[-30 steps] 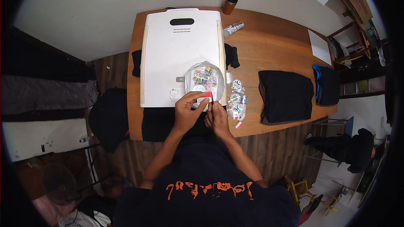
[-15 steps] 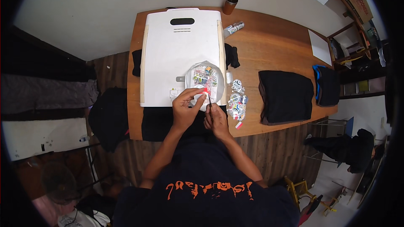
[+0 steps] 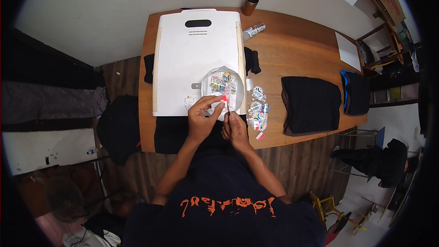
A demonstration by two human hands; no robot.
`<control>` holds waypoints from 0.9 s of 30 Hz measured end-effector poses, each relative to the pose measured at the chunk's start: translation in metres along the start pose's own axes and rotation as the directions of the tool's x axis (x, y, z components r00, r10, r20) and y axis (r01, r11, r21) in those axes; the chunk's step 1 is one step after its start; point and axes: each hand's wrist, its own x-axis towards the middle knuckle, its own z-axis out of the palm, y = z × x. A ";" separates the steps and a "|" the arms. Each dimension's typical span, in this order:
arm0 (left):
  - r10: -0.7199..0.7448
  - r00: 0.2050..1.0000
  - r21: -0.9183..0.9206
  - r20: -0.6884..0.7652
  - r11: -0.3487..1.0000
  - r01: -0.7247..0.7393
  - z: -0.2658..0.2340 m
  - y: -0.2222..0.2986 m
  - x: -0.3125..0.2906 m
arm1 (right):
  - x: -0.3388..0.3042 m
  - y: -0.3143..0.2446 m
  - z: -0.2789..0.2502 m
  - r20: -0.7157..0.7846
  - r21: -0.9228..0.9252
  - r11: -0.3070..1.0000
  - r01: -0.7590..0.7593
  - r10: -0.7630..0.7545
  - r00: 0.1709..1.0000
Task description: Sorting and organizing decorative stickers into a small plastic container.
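Note:
My left hand (image 3: 201, 118) is closed in a pinch on a small red-and-white printed piece (image 3: 224, 98). From below, my right hand (image 3: 236, 130) grips a slim dark tool (image 3: 228, 108); its tip meets the piece, but whether it is scissors or a blade is too small to tell. Both hands are over the near rim of a round whitish bowl (image 3: 240, 93) containing colourful printed cut-outs (image 3: 221, 80). The bowl rests on the lower right of a large white panel (image 3: 196, 55) with a handle slot.
Loose printed cut-outs (image 3: 259, 114) lie right of the bowl, near a small red-and-white piece (image 3: 260, 136). Folded black cloth (image 3: 311, 105) stacks farther right on the wooden table (image 3: 292, 55). A brown cup (image 3: 249, 5) stands at the back. Another person (image 3: 386, 162) is at far right.
My hands hold nearly the same place, with the red-and-white piece shifted very slightly between them. The person at far right has moved a little.

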 end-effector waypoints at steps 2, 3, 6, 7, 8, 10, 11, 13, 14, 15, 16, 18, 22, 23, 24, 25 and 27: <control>-0.001 1.000 0.004 -0.005 1.000 0.001 0.000 0.001 0.000 | -0.001 0.001 0.000 0.000 0.001 1.000 0.012 -0.012 1.000; -0.001 1.000 0.007 -0.009 1.000 0.001 0.000 0.001 0.000 | -0.001 0.001 -0.001 -0.002 0.011 1.000 -0.002 0.002 1.000; -0.013 1.000 0.000 -0.012 1.000 0.013 0.001 0.002 0.000 | -0.002 0.001 -0.001 -0.003 0.014 1.000 -0.015 0.015 1.000; -0.013 1.000 0.000 -0.012 1.000 0.013 0.000 0.003 0.000 | -0.002 0.001 0.000 -0.002 0.007 1.000 -0.015 0.015 1.000; -0.009 1.000 0.008 -0.012 1.000 0.009 0.000 0.004 0.000 | -0.002 0.000 0.000 -0.002 0.007 1.000 -0.015 0.015 1.000; -0.005 1.000 0.016 -0.010 1.000 0.005 0.000 0.004 0.000 | -0.002 -0.002 0.002 -0.001 0.002 1.000 -0.011 0.011 1.000; -0.002 1.000 0.007 -0.010 1.000 0.002 0.001 0.003 -0.001 | -0.002 -0.001 0.001 -0.001 0.002 1.000 -0.011 0.011 1.000; 0.001 1.000 -0.002 -0.010 1.000 -0.001 0.001 0.002 -0.001 | -0.002 0.002 0.000 0.000 0.006 1.000 -0.011 0.011 1.000; 0.000 1.000 -0.009 -0.011 1.000 0.000 0.002 0.002 -0.002 | -0.002 0.002 0.000 0.000 0.006 1.000 -0.011 0.011 1.000; -0.001 1.000 -0.015 -0.012 1.000 0.001 0.002 0.002 -0.002 | -0.001 0.001 0.000 0.002 0.000 1.000 -0.004 0.004 1.000; -0.002 1.000 -0.014 -0.012 1.000 0.002 0.002 0.002 -0.001 | -0.001 0.000 0.001 0.003 -0.005 1.000 0.003 -0.003 1.000; 0.001 1.000 0.002 -0.011 1.000 -0.001 0.001 0.003 -0.001 | -0.001 0.000 0.002 -0.006 0.013 1.000 -0.009 0.009 1.000; 0.004 1.000 0.006 -0.008 1.000 -0.004 0.000 0.001 -0.001 | -0.002 0.003 0.002 -0.015 0.009 1.000 -0.012 0.012 1.000; 0.006 1.000 0.001 -0.008 1.000 -0.006 0.001 0.001 -0.001 | -0.002 0.002 0.002 -0.016 0.009 1.000 -0.011 0.011 1.000; 0.008 1.000 -0.004 -0.010 1.000 -0.008 0.001 0.001 -0.001 | -0.002 0.002 0.002 -0.017 0.010 1.000 -0.013 0.013 1.000; 0.008 1.000 -0.004 -0.010 1.000 -0.008 0.001 0.001 -0.001 | -0.002 0.002 0.003 -0.017 0.012 1.000 -0.015 0.015 1.000; -0.004 1.000 -0.005 -0.010 1.000 0.004 0.000 0.002 -0.001 | -0.002 0.002 0.002 -0.016 0.012 1.000 -0.012 0.012 1.000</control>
